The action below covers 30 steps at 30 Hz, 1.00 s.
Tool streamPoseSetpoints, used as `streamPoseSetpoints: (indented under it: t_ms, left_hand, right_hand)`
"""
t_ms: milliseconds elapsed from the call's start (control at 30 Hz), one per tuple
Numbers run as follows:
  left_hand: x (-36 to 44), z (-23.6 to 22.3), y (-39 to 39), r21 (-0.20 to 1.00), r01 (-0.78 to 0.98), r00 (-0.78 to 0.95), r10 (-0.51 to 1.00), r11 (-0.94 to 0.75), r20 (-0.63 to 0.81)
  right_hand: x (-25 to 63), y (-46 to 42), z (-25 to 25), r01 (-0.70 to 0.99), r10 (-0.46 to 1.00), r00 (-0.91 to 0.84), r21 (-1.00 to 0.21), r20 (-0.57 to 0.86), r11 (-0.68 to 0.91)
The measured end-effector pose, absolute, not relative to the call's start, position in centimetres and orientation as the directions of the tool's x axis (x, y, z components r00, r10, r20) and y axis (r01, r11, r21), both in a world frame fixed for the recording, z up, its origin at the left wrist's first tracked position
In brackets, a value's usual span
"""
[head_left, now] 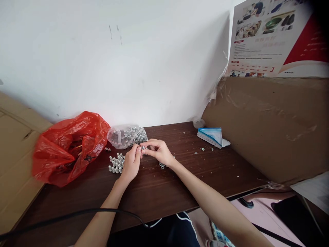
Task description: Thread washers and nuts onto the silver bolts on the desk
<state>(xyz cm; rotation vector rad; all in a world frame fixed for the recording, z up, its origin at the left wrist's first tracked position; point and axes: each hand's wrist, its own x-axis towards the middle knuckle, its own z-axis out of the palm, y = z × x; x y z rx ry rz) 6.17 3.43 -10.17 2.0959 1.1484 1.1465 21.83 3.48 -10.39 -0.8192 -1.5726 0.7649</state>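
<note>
Both my hands meet over the dark wooden table (205, 171). My left hand (131, 163) and my right hand (159, 151) pinch a small metal bolt with a nut (143, 148) between their fingertips. Several assembled bolts (117, 163) stand in a cluster just left of my left hand. A few loose nuts (162, 166) lie under my right wrist. Behind the hands lies a clear plastic bag of metal parts (128, 136).
A red plastic bag (69, 147) sits at the table's left. A blue and white packet (212, 136) lies at the right, beside a cardboard panel (272, 127). Cardboard (15, 151) also flanks the left. A black cable (77, 215) crosses the near edge. A white wall stands behind.
</note>
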Motion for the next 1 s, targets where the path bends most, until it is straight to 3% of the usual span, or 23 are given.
streamPoseSetpoints:
  t_ms: [200, 833, 1000]
  left_hand:
    - [6.07, -10.36, 3.45, 0.736, 0.435, 0.289, 0.854, -0.520, 0.432]
    - [6.15, -10.36, 3.34, 0.728, 0.469, 0.276, 0.866, -0.500, 0.417]
    - [6.12, -10.72, 3.55, 0.742, 0.455, 0.272, 0.870, -0.492, 0.410]
  right_hand:
    - [21.98, 3.44, -10.48, 0.037, 0.834, -0.160, -0.841, 0.528, 0.540]
    - [22.17, 3.31, -10.65, 0.214, 0.863, -0.140, -0.836, 0.485, 0.505]
    - [22.18, 3.40, -10.64, 0.154, 0.860, -0.171, -0.849, 0.481, 0.506]
